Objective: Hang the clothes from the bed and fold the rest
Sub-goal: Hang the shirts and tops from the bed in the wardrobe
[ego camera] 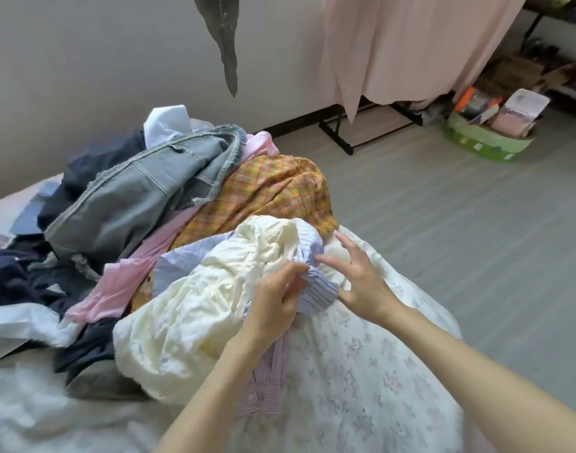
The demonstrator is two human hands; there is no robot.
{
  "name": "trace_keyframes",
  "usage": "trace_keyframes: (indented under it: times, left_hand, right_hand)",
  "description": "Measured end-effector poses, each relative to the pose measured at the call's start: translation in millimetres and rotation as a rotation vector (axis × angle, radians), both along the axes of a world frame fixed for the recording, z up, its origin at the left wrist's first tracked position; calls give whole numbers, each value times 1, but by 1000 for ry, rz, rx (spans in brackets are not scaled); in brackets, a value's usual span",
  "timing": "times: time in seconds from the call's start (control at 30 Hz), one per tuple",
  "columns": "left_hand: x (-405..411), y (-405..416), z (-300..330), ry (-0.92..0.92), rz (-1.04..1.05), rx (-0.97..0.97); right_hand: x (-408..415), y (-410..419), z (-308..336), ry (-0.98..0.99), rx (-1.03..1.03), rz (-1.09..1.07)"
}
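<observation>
A heap of clothes lies on the bed [361, 387], which has a pale floral cover. At the near side of the heap a blue-and-white striped shirt [316, 289] is tangled with a cream garment [195, 308]. My left hand [273, 305] pinches the striped shirt by its cuff. My right hand [358, 276] hovers beside the cuff with fingers spread, its index fingertip touching the fabric. Behind them lie an orange plaid garment [273, 191], a grey denim piece [143, 197] with frayed edges, a pink garment [123, 282] and dark navy clothes [15, 276].
A black clothes rack [342, 132] stands on the grey floor at the back, with a pink garment [410, 44] hanging from it. A dark garment [224, 34] hangs by the wall. A green round box [486, 142] of items sits at the right.
</observation>
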State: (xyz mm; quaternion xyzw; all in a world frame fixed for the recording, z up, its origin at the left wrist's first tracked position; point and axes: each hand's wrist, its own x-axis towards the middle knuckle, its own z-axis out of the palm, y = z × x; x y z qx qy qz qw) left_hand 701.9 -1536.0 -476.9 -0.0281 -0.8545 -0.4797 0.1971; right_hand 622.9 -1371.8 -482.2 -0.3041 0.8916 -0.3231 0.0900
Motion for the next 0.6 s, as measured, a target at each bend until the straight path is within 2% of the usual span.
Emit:
trace_keyframes:
  times: [0.1,0.2,0.3,0.37,0.43,0.5,0.6]
  left_hand:
    - [17,14,51,-41,22,187]
    - [32,37,103,-49,-19,265]
    - [55,78,147,-3,-49,269]
    - [72,110,170,30,-57,257]
    - [92,140,182,46,-68,240]
    - [117,174,187,-17,-94,77]
    - [150,226,183,-36,-169,-432]
  right_hand:
    - [27,16,36,-44,-77,87]
    - [63,41,76,-166,-155,105]
    - [96,68,120,-155,-351,-41]
    - [118,95,144,-27,-445,-180]
    - [137,130,163,63,-452,-299]
    - [165,179,177,73,-404,-390]
    - [212,250,191,67,-351,-494]
